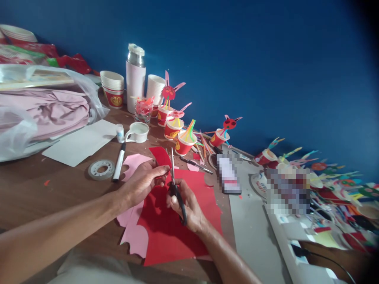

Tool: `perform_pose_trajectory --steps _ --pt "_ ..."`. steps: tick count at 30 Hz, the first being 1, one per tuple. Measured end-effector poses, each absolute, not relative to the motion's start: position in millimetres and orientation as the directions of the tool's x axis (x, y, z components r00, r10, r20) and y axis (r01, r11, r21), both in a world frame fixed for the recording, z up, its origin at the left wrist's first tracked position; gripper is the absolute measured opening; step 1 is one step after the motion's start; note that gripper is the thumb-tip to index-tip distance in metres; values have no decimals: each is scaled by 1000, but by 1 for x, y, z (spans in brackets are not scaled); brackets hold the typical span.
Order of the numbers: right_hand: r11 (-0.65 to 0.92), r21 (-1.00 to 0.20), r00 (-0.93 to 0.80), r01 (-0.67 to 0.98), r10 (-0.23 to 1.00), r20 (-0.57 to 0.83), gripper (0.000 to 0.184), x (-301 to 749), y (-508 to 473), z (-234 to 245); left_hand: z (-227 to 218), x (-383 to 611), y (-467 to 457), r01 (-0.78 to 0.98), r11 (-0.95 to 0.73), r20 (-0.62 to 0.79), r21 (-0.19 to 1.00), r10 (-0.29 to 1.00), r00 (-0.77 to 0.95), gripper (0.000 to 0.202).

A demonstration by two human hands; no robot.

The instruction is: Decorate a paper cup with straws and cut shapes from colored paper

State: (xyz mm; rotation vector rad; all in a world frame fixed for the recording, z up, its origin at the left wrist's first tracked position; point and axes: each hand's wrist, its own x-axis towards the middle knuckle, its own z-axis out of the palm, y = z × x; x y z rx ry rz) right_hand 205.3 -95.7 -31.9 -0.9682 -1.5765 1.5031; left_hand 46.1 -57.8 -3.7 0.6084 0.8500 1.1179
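Observation:
Between thumb and fingers, my left hand point(145, 177) pinches a small piece of red paper point(160, 155). My right hand point(187, 205) is wrapped round the black handles of a pair of scissors point(177, 196). Their blades point away from me and touch or nearly touch the right edge of the piece; whether they are cutting into it I cannot tell. Below both hands lies a large red sheet point(189, 240) on the table, over pink paper point(139, 238) with scalloped cut edges.
Left of the paper lie a marker point(119, 162), a tape roll point(101, 169) and a white cup point(137, 132). Paper cups point(185, 142) with straws and paper faces stand along the blue wall. A phone point(228, 173) and a power strip point(281, 240) are at right.

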Motion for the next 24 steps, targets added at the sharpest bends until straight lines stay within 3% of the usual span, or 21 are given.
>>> perform_pose_trajectory --steps 16,24 --pt "6 -1000 -442 -8 897 8 37 204 -95 -32 -8 42 -55 -421 271 -187 866 955 231 11" --pt "2 -999 -455 -40 890 20 37 205 -96 -34 -6 43 -56 -454 288 -171 843 945 280 7"
